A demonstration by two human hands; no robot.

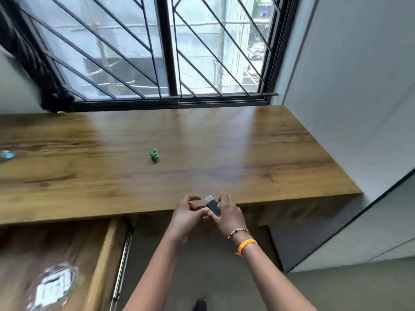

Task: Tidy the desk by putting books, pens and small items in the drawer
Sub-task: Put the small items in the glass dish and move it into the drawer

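Both my hands meet at the front edge of the wooden desk (202,135). My right hand (228,215) grips a small dark rectangular item with a pale end (213,205). My left hand (187,215) touches the same item from the left, its fingers curled; whether it holds anything of its own is unclear. A small green figure (154,155) stands in the middle of the desk. A small blue item (6,154) lies at the desk's far left edge. The drawer (98,265) is pulled out at lower left, with a blurred shiny white object (55,286) inside.
A barred window (166,48) runs along the back of the desk, with dark cloth (54,97) hanging at its left corner. A grey wall (359,86) closes the desk's right side. The drawer's metal rail (122,261) sticks out beside my left forearm.
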